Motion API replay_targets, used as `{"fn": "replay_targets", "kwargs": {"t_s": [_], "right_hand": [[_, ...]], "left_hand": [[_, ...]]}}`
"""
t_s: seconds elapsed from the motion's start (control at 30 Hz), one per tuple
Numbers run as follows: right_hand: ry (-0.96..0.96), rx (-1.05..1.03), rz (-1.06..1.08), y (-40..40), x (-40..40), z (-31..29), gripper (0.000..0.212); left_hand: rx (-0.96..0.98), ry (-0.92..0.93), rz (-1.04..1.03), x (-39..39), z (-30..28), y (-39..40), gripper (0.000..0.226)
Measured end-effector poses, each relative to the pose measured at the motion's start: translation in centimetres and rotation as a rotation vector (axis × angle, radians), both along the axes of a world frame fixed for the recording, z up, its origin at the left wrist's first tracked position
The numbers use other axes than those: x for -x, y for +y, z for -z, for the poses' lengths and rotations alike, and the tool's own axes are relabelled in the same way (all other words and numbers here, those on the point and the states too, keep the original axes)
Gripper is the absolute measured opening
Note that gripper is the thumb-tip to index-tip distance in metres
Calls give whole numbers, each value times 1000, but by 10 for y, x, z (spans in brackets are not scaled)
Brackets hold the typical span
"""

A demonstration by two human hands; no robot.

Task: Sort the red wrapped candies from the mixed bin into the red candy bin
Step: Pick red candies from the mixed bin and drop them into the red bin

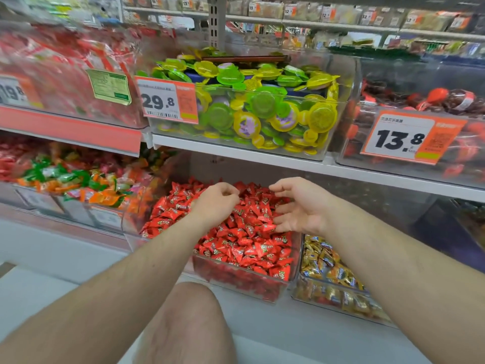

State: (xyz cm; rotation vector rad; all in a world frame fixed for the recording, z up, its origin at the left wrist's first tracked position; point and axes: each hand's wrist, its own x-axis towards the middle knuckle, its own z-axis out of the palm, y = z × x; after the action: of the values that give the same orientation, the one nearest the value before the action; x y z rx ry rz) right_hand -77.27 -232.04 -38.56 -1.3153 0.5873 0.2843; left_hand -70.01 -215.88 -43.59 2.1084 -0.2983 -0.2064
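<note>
A bare knee (pixel 191 321) fills the nearest ground, with both forearms reaching out over it toward the lower shelf. At the front edge of that shelf sits the red candy bin (pixel 262 287), clear-walled and heaped with red wrapped candies (pixel 244 243). Both hands are over the heap. The left hand (pixel 216 203) has its fingers curled inward above the pile; whether it pinches a candy between them I cannot tell. The right hand (pixel 301 206) is palm-in with fingers spread and relaxed, fingertips touching the top candies, gripping nothing.

Just right of the red bin on the same shelf stands a bin of gold-wrapped candies (pixel 330 274). To the left, along the shelf's left stretch, is the mixed bin (pixel 78 185), holding green, orange and red wrappers together.

On the upper shelf, directly above the hands, a clear bin of green and yellow round sweets (pixel 262 111) carries a price tag (pixel 168 101) reading 29.8. To its right a bin of dark sweets (pixel 446 101) bears a 13.8 tag (pixel 409 137).
</note>
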Motion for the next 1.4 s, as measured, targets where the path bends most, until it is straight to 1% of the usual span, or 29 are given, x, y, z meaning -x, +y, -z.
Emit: {"fn": "replay_targets", "kwargs": {"t_s": [0.03, 0.1, 0.17, 0.23, 0.27, 0.3, 0.37, 0.4, 0.43, 0.47, 0.53, 0.6, 0.67, 0.73, 0.83, 0.97, 1.03, 1.13, 1.17, 1.23, 1.27, 1.33, 1.4], "right_hand": [[-34, 46, 13, -2, 3, 0, 53], [-133, 173, 77, -8, 12, 2, 34], [-229, 305, 156, -20, 23, 4, 17], [-271, 450, 150, -39, 39, 7, 6], [-263, 559, 98, -51, 46, 11, 5], [-234, 714, 4, -65, 53, 17, 6], [-114, 1022, -292, -87, 64, 35, 8], [-38, 1123, -446, -94, 68, 44, 11], [21, 1169, -572, -98, 69, 54, 16], [50, 1181, -659, -99, 69, 62, 17], [103, 1197, -799, -93, 64, 75, 12], [178, 1211, -947, -88, 55, 84, 21], [242, 1145, -1045, -87, 49, 91, 26], [314, 1004, -1069, -91, 46, 97, 32], [382, 785, -979, -99, 51, 96, 24], [412, 664, -935, -114, 59, 92, 17], [399, 641, -939, -126, 64, 88, 13], [351, 677, -915, -145, 76, 78, 3], [348, 690, -893, -151, 80, 75, 6], [350, 725, -838, -162, 88, 72, 23], [334, 769, -773, -168, 92, 71, 25], [274, 827, -539, -182, 99, 69, 20], [225, 752, -299, -195, 108, 65, 18]], "left_hand": [[-32, -20, 6, 0, 2, 1, 11], [-44, -62, 23, 2, 2, -1, 14], [-49, -147, 33, 7, -2, -8, 13], [-54, -248, 54, 16, -7, -18, 16], [-49, -297, 80, 22, -10, -25, 18], [-51, -340, 121, 29, -12, -32, 18], [-53, -410, 248, 45, -15, -48, 17], [-53, -454, 327, 53, -16, -57, 17], [-64, -507, 404, 60, -14, -66, 18], [-81, -560, 480, 66, -14, -75, 19], [-137, -608, 622, 75, -12, -91, 25], [-265, -594, 746, 82, -9, -102, 32], [-407, -573, 807, 85, -7, -108, 35], [-504, -569, 820, 87, -7, -111, 34], [-532, -546, 831, 89, -6, -113, 31], [-515, -486, 822, 91, -6, -115, 30], [-538, -474, 817, 92, -9, -117, 30], [-577, -462, 812, 91, -12, -125, 26], [-572, -447, 817, 92, -13, -128, 25], [-572, -402, 842, 93, -14, -136, 23], [-579, -380, 861, 94, -14, -141, 23], [-599, -347, 904, 94, -12, -150, 24], [-661, -333, 964, 94, -8, -160, 25]]}}
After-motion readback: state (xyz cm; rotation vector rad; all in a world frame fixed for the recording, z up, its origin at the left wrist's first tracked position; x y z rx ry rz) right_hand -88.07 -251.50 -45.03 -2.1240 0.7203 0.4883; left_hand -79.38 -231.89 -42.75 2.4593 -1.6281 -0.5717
